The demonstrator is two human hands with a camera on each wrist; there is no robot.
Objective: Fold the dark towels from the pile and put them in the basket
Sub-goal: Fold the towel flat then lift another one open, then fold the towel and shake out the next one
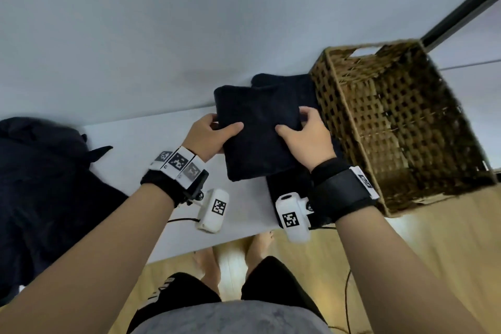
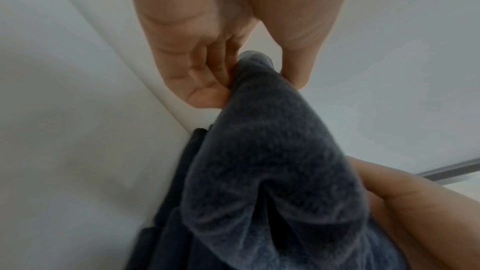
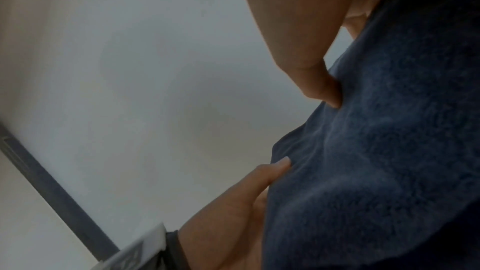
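folded dark towel was thick navy terry rectangle, held above white table. left hand pinched its 9 o'clock edge, right hand its 3 o'clock edge, thumbs on top. wicker basket stood at 3 o'clock. unfolded towel pile lay at 9 o'clock, cut off by frame. second dark towel lay beneath, mostly hidden.

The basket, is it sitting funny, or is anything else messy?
The basket looks tipped, its opening tilted toward the person, with no towels visible inside. The folded towel held by the left hand and right hand looks neat. Nothing is spilled.
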